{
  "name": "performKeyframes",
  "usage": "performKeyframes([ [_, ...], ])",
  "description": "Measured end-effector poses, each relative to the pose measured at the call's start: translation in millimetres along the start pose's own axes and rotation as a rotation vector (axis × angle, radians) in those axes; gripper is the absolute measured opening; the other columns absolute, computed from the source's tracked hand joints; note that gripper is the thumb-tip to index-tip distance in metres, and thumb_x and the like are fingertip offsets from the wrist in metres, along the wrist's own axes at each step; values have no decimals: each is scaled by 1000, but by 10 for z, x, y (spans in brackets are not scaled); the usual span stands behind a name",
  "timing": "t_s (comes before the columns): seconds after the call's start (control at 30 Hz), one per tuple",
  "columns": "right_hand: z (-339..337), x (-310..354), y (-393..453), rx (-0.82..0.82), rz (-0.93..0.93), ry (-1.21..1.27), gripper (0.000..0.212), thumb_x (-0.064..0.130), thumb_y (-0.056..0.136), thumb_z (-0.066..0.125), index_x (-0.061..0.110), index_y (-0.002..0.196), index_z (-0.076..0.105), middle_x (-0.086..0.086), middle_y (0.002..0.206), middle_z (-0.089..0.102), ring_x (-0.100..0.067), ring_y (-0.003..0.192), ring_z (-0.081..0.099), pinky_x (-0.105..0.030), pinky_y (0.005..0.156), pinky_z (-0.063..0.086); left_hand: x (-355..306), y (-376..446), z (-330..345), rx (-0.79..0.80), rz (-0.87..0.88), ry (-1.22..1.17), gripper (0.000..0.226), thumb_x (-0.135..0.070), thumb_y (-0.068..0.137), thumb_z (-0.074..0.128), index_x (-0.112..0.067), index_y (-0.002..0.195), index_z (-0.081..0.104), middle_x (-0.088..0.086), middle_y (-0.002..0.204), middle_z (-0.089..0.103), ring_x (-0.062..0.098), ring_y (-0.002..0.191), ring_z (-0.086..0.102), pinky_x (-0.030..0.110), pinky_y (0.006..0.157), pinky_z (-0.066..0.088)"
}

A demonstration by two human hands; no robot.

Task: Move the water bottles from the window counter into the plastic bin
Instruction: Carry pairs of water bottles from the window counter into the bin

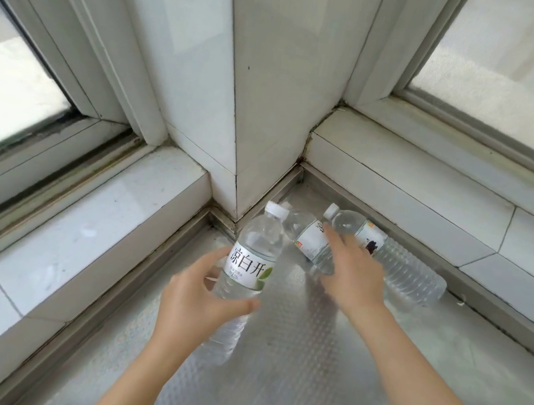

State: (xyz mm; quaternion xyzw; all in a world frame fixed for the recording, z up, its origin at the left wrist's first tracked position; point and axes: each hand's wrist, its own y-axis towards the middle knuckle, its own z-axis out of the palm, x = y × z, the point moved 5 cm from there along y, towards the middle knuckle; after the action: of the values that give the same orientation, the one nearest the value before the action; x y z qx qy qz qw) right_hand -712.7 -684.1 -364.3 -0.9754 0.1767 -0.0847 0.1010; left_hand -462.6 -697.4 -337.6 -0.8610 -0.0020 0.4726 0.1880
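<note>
1. Left hand (195,299) already has one water bottle (245,268): thumb on one side, fingers curled round the lower half just under the label, and the bottle is raised and tilted off the counter (318,383), cap pointing to the far corner.

2. Right hand (350,273) is spread open with nothing in it, fingers stretched over the middle bottle (310,240). Can't tell if the fingertips touch it, that part's blurry.

3. My take on doing this bit well: come down on the middle bottle's waist near the label, not the neck. It's lying on its side and looks like it could roll toward the far bottle (395,259), which lies right beside it along the counter's back edge under the ledge (398,194).

4. Wrap the fingers fully round before lifting. Thin ribbed plastic probably squishes and slips if you pinch it.

5. The bottles are clear, with white caps, white labels and ribbed lower bodies. All three look full or nearly so, so expect some weight.

6. All three are bunched in the far corner of the counter, on its patterned silvery surface.

7. The plastic bin isn't in view, so you'll need to turn and look before dropping anything.
</note>
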Motion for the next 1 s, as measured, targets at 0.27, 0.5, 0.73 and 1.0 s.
performKeyframes([
  [0.27, -116, -135, -473, 109, 187, 545, 83, 20, 58, 80, 40, 131, 46, 15, 106, 60, -14, 98, 59, -31, 74, 48, -189, -359, -52, 112, -77, -335, 51, -21, 54, 87, -57, 88, 72, -4, 83, 80, 12, 77, 74, 39, 83, 56],
  [0.5, -149, -159, -1243, 87, 265, 1006, 82, 12, 46, 85, 42, 116, 54, 3, 104, 65, -10, 87, 65, -33, 77, 55, -142, -821, -44, 151, -99, -448, 54, -23, 51, 87, -48, 98, 74, 1, 89, 80, 22, 86, 74, 33, 74, 52],
  [0.73, -423, 1, -2090, 22, 226, 1248, 78, 1, 56, 86, 38, 119, 55, 2, 104, 69, -15, 77, 72, -27, 60, 55, -158, -1526, -239, 108, -73, -520, 65, -25, 49, 88, -45, 109, 72, 1, 93, 80, 18, 87, 73, 32, 75, 50],
  [1.0, -655, 295, -3123, 21, 51, 1298, 82, 4, 54, 89, 42, 117, 55, 4, 103, 71, -21, 81, 72, -38, 69, 58, -89, -2746, -655, -37, -10, -554, 68, -16, 50, 88, -34, 114, 72, 2, 93, 80, 20, 88, 75, 32, 80, 53],
])
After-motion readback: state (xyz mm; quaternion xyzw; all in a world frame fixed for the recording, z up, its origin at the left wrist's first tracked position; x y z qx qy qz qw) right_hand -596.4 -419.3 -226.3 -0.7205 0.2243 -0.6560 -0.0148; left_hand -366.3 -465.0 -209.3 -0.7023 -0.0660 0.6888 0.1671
